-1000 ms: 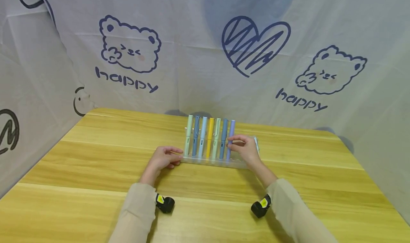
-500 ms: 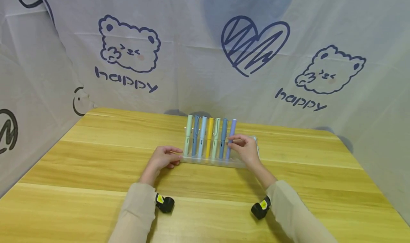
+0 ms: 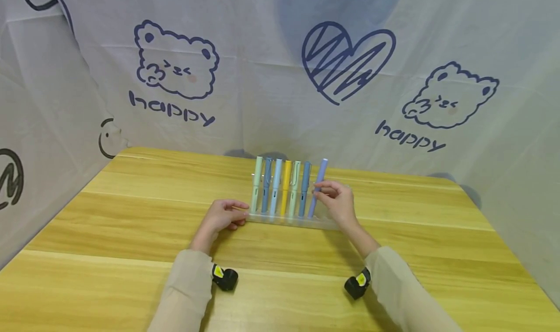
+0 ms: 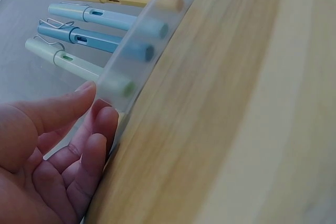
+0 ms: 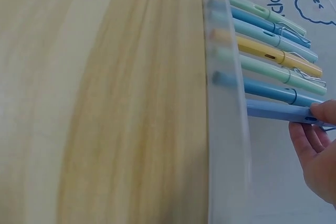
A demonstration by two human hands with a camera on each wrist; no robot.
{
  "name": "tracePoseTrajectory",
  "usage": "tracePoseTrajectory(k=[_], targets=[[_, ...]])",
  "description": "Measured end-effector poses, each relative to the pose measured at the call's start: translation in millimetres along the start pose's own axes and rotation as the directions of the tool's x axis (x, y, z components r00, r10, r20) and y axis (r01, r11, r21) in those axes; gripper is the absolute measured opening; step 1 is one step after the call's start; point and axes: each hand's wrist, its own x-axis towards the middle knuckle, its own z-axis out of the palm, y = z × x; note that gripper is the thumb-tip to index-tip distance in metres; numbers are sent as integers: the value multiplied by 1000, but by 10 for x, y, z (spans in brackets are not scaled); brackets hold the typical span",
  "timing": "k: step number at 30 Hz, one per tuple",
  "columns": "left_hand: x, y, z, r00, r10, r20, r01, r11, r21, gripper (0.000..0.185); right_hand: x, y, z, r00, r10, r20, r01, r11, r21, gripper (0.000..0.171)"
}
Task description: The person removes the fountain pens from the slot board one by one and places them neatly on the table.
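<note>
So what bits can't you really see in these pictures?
- Purple pen: its lower tip, head view, blurred behind the frosted holder; in the right wrist view its far end is covered by the right hand.
- Left hand: wrist view, cut off by the edge.
- Marks on the pens: too small.

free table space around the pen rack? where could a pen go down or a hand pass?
Bare wooden table left of the left hand, right of the right hand, and between the rack and the near edge. Crowded: the rack itself, pens side by side, the purple pen pinched there.
</note>
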Motion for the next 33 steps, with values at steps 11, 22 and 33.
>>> tracePoseTrajectory(k=[11,22,33], targets=[[11,-16,-5,1000,3,4,-3,1000,1,24,8,-50,-57,999,-47,-14,47,999,-1,13],[15,-28,-10,1000,0,4,0,1000,-8,24,3,-114,-140,998,-62,-33,62,998,-12,16],[7,-11,-9,1000,1,8,-1,1000,-7,24,-1,-162,-287,995,-52,-86,53,999,7,17]])
